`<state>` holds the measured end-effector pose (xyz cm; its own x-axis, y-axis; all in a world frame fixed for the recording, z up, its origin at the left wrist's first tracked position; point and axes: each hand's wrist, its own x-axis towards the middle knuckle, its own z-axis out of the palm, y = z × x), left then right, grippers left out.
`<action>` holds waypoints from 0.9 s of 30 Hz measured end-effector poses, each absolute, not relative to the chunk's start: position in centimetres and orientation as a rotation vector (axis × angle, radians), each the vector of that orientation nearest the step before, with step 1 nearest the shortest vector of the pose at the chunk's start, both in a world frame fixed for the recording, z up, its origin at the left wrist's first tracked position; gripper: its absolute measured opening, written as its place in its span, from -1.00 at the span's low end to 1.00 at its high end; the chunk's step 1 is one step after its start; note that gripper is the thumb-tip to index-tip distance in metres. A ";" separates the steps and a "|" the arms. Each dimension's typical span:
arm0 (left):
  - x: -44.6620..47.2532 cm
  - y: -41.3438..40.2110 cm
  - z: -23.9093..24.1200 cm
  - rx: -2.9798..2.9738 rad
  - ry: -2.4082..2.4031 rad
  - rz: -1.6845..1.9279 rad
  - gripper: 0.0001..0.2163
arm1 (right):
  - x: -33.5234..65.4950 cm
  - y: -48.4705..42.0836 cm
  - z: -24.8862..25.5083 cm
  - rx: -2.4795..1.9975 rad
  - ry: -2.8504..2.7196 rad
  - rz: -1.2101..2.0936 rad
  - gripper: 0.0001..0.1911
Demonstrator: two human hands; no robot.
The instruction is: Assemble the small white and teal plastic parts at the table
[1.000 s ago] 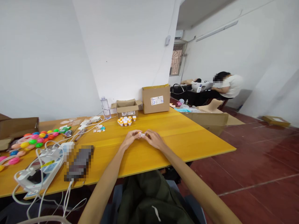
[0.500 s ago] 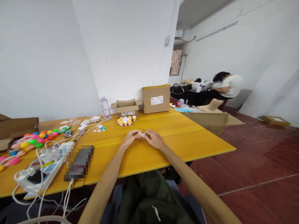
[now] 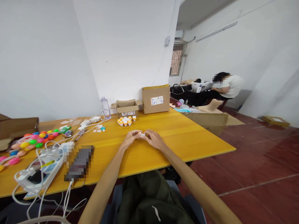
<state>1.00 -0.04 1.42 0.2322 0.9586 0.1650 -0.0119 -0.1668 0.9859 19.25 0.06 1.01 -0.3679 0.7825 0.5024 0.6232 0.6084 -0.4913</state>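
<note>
My left hand [image 3: 130,138] and my right hand [image 3: 153,138] meet over the middle of the yellow wooden table. Their fingertips pinch a small white-and-clear plastic piece [image 3: 141,135] from both sides, with a touch of orange at its left end. Fingers cover part of it, so its exact kind is unclear. Just beyond my left hand stands a tight group of small clear plastic pieces with white-and-orange tops [image 3: 125,121]. To their left lie several tiny white and teal parts [image 3: 100,128].
Behind the group are an open carton [image 3: 127,109] and a taller box [image 3: 155,99]. A clear bottle [image 3: 105,108] stands by the wall. Leftward lie a phone [image 3: 79,163], a power strip [image 3: 46,169] with tangled cables, and colourful beads [image 3: 35,140]. A person [image 3: 231,87] sits at the far right.
The small plastic piece has turned slightly between my fingertips. Both hands stay in nearly the same place.
</note>
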 end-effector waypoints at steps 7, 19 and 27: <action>1.0 0.0 1.4 1.441 0.955 1.147 -0.64 | 19.3 0.2 0.9 -1.078 -2.116 0.270 -0.84; 1.0 -0.1 1.4 1.445 0.964 1.155 -0.68 | 19.2 0.4 0.5 -1.071 -2.112 0.251 -0.85; 0.9 -0.1 1.4 1.449 0.955 1.159 -0.68 | 19.2 0.2 0.7 -1.103 -2.110 0.286 -0.81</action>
